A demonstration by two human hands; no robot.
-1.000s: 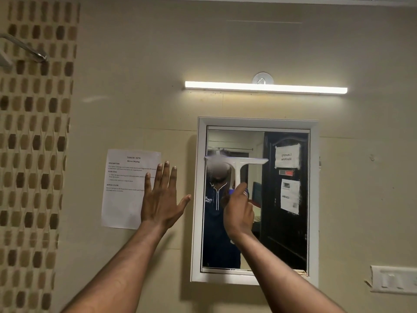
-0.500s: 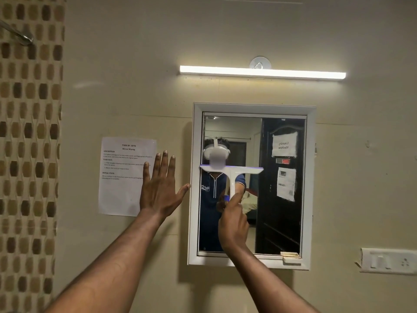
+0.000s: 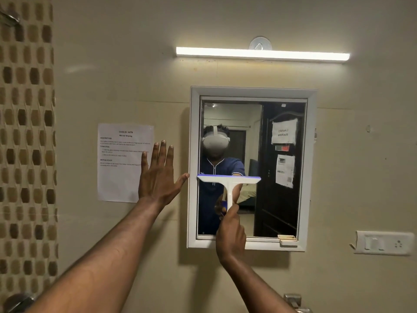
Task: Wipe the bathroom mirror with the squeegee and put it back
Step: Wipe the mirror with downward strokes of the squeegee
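A white-framed mirror (image 3: 308, 168) hangs on the beige wall. A white squeegee (image 3: 229, 180) with a blue blade edge lies against the left half of the glass, blade horizontal at mid-height, handle pointing down. My right hand (image 3: 230, 233) is shut on the bottom of that handle, in front of the mirror's lower edge. My left hand (image 3: 159, 177) is spread flat against the wall just left of the frame, its thumb touching the frame and its fingers over a taped paper sheet.
A printed paper sheet (image 3: 117, 163) is taped left of the mirror. A lit tube light (image 3: 261, 54) runs above it. A switch plate (image 3: 383, 242) sits at lower right. Patterned tiles (image 3: 24, 132) cover the far left wall. A metal fitting (image 3: 293, 301) shows below.
My right hand has drawn the squeegee down the left half of the glass, from the upper part to mid-height. My left hand has stayed flat on the wall.
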